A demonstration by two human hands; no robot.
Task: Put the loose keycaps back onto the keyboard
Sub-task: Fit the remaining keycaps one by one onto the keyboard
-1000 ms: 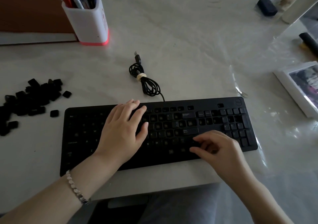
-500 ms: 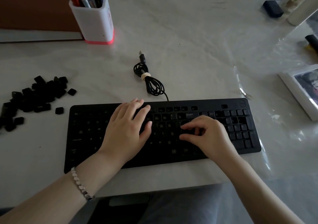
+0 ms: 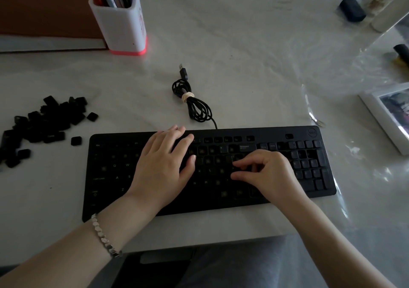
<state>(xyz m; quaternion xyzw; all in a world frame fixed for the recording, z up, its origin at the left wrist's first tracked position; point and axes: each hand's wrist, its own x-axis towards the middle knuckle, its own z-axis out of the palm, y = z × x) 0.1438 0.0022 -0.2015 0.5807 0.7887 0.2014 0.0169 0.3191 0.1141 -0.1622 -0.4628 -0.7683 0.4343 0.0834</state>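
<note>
On the table (image 3: 243, 66), left of the keyboard (image 3: 276, 132), sits a heap of loose black keycaps (image 3: 44, 121). A few lie a little apart from the heap. The left part of the keyboard looks flat and bare. The far right part has caps on.

The left hand (image 3: 163, 168) lies flat on the middle of the keyboard with straight fingers and holds nothing. I think it keeps the keyboard from sliding. The right hand (image 3: 270, 172) is just beside it, over the keys, with its fingers curled and the tips close together. I cannot tell if a cap is pinched there, because it is too dark and small.

The caps look tiny, light, hard and smooth, so one could slip or flip over. A good way is to pinch one cap by two sides with thumb and finger. Set it flat on its spot, then push straight down on top. A crooked push might snap the small clips under it.
</note>
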